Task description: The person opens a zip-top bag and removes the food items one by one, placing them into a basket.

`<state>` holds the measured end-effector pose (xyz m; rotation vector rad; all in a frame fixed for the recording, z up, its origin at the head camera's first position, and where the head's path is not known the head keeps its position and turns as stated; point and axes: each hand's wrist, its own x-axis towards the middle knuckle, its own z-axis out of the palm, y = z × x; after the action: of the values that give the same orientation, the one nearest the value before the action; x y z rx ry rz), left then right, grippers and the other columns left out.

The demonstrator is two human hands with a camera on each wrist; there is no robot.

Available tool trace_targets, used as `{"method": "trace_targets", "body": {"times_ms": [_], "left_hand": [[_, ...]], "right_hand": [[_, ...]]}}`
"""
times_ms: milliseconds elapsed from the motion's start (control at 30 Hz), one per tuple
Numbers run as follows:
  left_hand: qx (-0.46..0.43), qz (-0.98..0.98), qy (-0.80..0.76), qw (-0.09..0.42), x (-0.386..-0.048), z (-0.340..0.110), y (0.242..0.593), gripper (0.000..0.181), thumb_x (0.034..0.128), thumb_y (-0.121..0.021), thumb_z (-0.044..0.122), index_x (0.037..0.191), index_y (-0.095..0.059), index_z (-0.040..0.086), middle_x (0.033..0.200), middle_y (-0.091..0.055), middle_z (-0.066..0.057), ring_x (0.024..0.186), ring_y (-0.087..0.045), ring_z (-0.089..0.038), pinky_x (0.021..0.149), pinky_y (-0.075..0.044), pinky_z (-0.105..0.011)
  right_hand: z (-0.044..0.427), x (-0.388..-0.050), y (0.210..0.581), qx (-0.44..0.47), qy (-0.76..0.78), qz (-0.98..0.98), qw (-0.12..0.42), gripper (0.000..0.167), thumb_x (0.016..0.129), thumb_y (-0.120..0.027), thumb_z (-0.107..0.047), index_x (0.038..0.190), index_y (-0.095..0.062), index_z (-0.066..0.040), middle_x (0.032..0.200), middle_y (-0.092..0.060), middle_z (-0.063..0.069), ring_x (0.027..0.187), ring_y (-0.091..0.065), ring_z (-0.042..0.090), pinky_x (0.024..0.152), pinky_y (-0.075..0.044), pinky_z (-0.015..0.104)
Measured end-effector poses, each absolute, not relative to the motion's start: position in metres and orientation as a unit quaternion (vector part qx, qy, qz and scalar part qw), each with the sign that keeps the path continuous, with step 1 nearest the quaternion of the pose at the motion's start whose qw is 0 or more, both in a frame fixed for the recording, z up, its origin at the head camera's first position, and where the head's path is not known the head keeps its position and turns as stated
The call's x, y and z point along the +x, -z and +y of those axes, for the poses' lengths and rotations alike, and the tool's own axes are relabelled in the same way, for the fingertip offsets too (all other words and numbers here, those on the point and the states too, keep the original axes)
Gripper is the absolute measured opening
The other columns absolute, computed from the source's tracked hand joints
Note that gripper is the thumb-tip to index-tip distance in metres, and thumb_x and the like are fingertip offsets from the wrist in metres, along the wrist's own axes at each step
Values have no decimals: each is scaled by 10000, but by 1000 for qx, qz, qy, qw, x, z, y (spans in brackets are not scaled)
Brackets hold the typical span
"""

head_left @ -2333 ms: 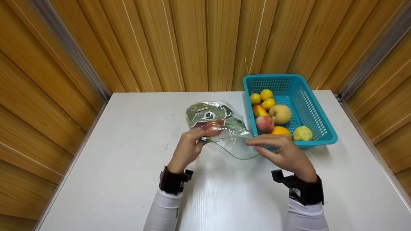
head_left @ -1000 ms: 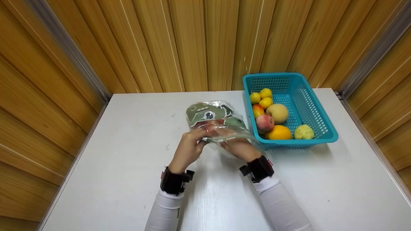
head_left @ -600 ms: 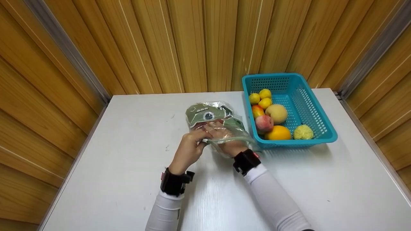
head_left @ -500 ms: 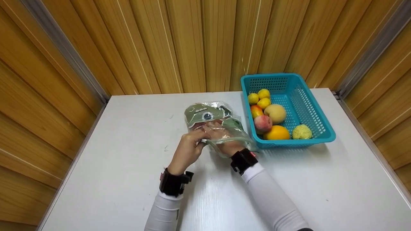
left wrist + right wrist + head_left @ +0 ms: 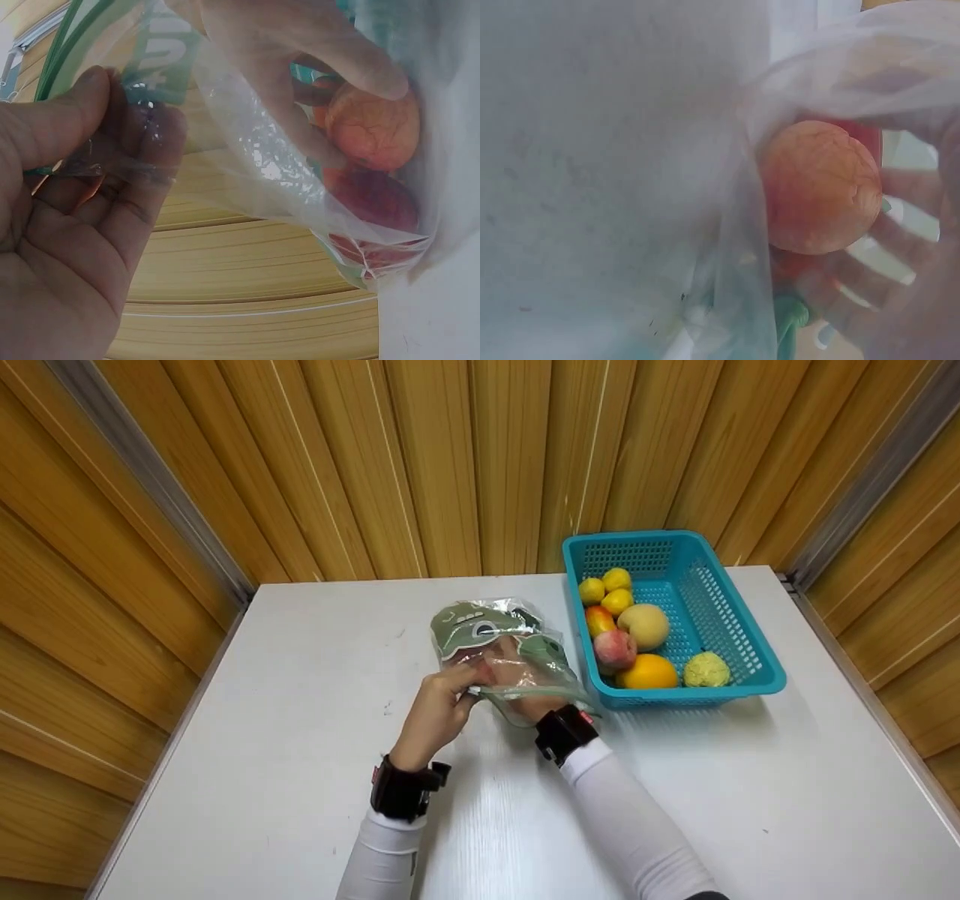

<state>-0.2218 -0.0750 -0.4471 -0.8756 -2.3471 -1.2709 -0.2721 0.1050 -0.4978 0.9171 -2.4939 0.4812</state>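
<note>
The round pale-red fruit [image 5: 821, 187], no long axis, lies inside the bag [image 5: 459, 626], within the right hand's [image 5: 525, 669] spread grip; whether that holds it, I cannot tell. The left hand [image 5: 431, 716] pinches the bag's mouth.

Both arms [image 5: 628, 817] reach forward, converging. The left hand [image 5: 431, 716] pinches, thumb over bent fingers; the right hand [image 5: 519, 675] (just beside the left, angled inward) has its fingers spread apart.
</note>
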Motion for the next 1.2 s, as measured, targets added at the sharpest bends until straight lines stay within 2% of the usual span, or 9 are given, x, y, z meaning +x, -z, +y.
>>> {"method": "trace_targets", "body": {"times_ms": [167, 400, 500, 633, 700, 833, 967, 1067, 1200], "left_hand": [[-303, -825, 448, 164, -222, -74, 448, 185, 830, -725, -93, 899, -773, 73, 961, -758, -36, 965, -725, -171, 866, -585, -356], [-299, -829, 443, 164, -220, -75, 448, 188, 823, -718, -117, 871, -771, 57, 899, -742, -44, 883, -717, -185, 812, -589, -356], [-300, -827, 448, 163, -220, -75, 448, 197, 821, -721, -118, 872, -773, 66, 902, -744, -29, 882, -711, -165, 816, -588, -349], [-297, -828, 447, 164, -221, -75, 448, 170, 819, -738, -103, 858, -767, 61, 888, -739, -32, 863, -698, -148, 804, -589, -350], [-295, -830, 444, 164, -220, -75, 447, 156, 823, -744, -94, 856, -764, 57, 884, -736, -36, 861, -694, -143, 801, -589, -351], [-294, -831, 443, 161, -220, -75, 447, 165, 826, -737, -103, 858, -764, 56, 893, -736, -35, 874, -698, -147, 805, -589, -351], [-293, -831, 445, 158, -220, -75, 447, 182, 829, -730, -115, 861, -762, 61, 905, -738, -29, 885, -699, -143, 809, -589, -345], [-293, -832, 444, 158, -220, -76, 447, 186, 828, -730, -119, 857, -754, 63, 896, -731, -27, 874, -691, -136, 802, -587, -343], [-292, -831, 445, 163, -220, -76, 446, 188, 821, -727, -129, 852, -747, 55, 873, -723, -35, 849, -681, -136, 790, -586, -347]], "right_hand": [[105, -274, 494, 312, -197, -908, 202, 314, 999, -586, -177, 1247, -644, 7, 1286, -602, 233, 1150, -606, 358, 1016, -497, 422], [112, -263, 495, 285, -243, -906, 195, 384, 972, -605, -129, 1271, -601, 112, 1192, -673, 265, 1102, -648, 408, 972, -531, 480], [114, -262, 492, 265, -293, -904, 161, 346, 1004, -558, -168, 1242, -623, 74, 1153, -694, 235, 1078, -653, 395, 976, -521, 499], [118, -262, 486, 243, -345, -902, 96, 394, 1035, -523, -244, 1318, -614, 14, 1268, -678, 196, 1198, -618, 359, 1087, -456, 494], [121, -260, 483, 230, -349, -906, 62, 479, 1035, -543, -269, 1428, -551, 4, 1386, -623, 202, 1298, -564, 361, 1152, -398, 504], [124, -257, 477, 192, -311, -931, -1, 623, 1001, -612, -307, 1524, -443, -15, 1464, -562, 216, 1332, -534, 369, 1164, -385, 523], [124, -254, 470, 154, -273, -948, -44, 583, 990, -628, -309, 1494, -490, -52, 1465, -563, 183, 1301, -541, 348, 1151, -401, 515], [127, -248, 466, 148, -248, -956, -43, 554, 988, -659, -310, 1454, -529, -42, 1464, -558, 178, 1296, -538, 354, 1142, -415, 508], [137, -233, 463, 180, -255, -950, 1, 628, 934, -760, -234, 1459, -516, 9, 1459, -555, 219, 1289, -547, 387, 1125, -440, 509]]}}
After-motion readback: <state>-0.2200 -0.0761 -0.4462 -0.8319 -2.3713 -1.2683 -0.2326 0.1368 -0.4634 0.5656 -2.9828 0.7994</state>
